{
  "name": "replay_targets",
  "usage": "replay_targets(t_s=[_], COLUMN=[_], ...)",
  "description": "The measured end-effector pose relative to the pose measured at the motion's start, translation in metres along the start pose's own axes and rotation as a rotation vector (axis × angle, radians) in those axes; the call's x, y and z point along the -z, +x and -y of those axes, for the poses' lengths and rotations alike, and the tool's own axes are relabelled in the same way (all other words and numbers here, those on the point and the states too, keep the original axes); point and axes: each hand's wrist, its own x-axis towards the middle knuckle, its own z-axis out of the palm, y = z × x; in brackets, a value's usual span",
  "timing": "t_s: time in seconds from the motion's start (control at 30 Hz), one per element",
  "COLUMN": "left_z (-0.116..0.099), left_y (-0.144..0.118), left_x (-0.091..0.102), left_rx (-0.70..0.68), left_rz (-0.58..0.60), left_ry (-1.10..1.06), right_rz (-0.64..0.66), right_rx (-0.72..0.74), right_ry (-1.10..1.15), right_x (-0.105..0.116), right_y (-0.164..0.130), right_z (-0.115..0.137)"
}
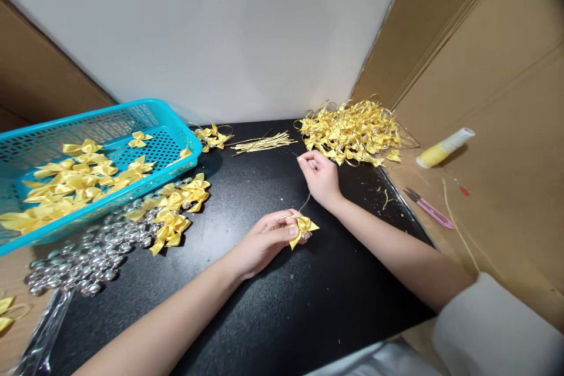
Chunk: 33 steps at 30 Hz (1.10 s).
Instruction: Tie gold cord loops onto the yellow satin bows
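My left hand (275,241) pinches a yellow ribbon bow (304,228) between thumb and fingers, low over the black tabletop. A small shiny silver ball shows at the bow's underside, and a loop of gold cord lies across its top. From the bow a thin thread (305,202) runs up toward my right hand (321,179). The right fingers are closed in a pinch on the thread. A thin dark tip, perhaps a needle, pokes out beyond them; its full shape is too fine to make out.
A blue basket (176,123) of yellow bows stands left. Beside it lie silver balls (94,252) and more bows (170,229). Cut gold cords (264,142) and a heap of finished-looking bows (352,129) lie at the back. Pink-handled snips (429,210) and a thread spool (445,148) are right.
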Motion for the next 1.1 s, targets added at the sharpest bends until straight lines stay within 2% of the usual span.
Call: replay_targets(t_s=[0.1,0.2,0.33,0.5,0.6,0.67,0.73,0.8,0.87,0.97,1.1], left_z=[0.000,-0.001,-0.001,0.002,0.003,0.003,0.002,0.002,0.002,0.001,-0.005], left_y=[0.002,0.002,-0.001,-0.003,-0.003,-0.002,0.000,0.001,0.002,0.004,0.005], left_x=[0.000,0.000,0.004,0.006,0.005,0.004,0.003,0.003,0.003,0.003,0.003], left_rx=[0.038,0.048,0.082,0.193,0.182,0.115,0.012,-0.076,-0.125,-0.124,-0.074], left_rz=[0.024,0.046,0.065,0.114,0.074,0.020,-0.048,-0.121,-0.192,-0.242,-0.204], left_ry=[-0.054,-0.107,-0.161,-0.200,-0.196,-0.122,-0.004,0.115,0.169,0.061,-0.153], right_rz=[-0.026,-0.033,-0.014,0.003,-0.009,0.013,0.073,0.127,0.164,0.170,0.195], right_rx=[0.034,0.041,0.051,0.076,0.062,-0.029,-0.218,-0.387,-0.480,-0.580,-0.707], right_ry=[-0.061,-0.110,-0.152,-0.173,-0.165,-0.066,0.164,0.391,0.484,0.546,0.645], right_x=[0.025,0.037,0.038,0.035,0.036,0.040,0.049,0.063,0.079,0.097,0.103], right_y=[-0.010,-0.015,-0.013,-0.015,-0.017,-0.019,-0.023,-0.028,-0.034,-0.045,-0.057], right_z=[-0.004,-0.010,-0.015,-0.013,-0.006,0.006,0.024,0.043,0.057,0.061,0.043])
